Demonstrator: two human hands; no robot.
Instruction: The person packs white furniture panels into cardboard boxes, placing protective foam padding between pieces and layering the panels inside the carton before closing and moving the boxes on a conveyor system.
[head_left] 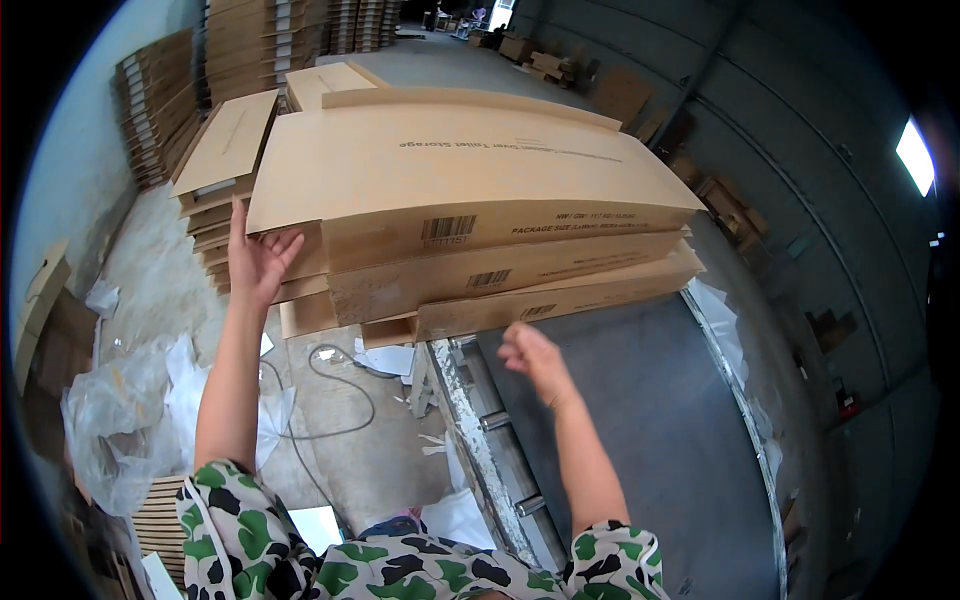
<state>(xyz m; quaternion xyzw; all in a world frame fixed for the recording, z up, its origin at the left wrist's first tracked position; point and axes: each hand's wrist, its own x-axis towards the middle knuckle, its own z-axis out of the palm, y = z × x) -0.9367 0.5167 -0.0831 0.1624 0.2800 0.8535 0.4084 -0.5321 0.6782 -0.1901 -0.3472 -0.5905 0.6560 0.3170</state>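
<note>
At your far left, crumpled clear plastic (120,420) lies on the floor; beyond it, a carton stack (225,150) shows its layered brown edges. Your left hand (260,262) is spread wide, thumb up, at the left end of the top box (470,165); you cannot tell whether its fingers press there. That long brown box sits straight ahead of you, broad panel up, with dark print on top and a barcode on the front. Beneath it are the middle box (480,283) and the lowest box (590,298), stacked out of line; cardboard hides their insides. A dark cord (370,400) loops over the floor below. The chipped white frame edge (462,425) runs toward you, and the lowest box overhangs it. Your right hand (535,362) has its fingers curled narrow, near that box's front, over a dark flat surface (650,440). This gives you room between the boxes and your body, bounded on the right by a pale rail (745,415).
</note>
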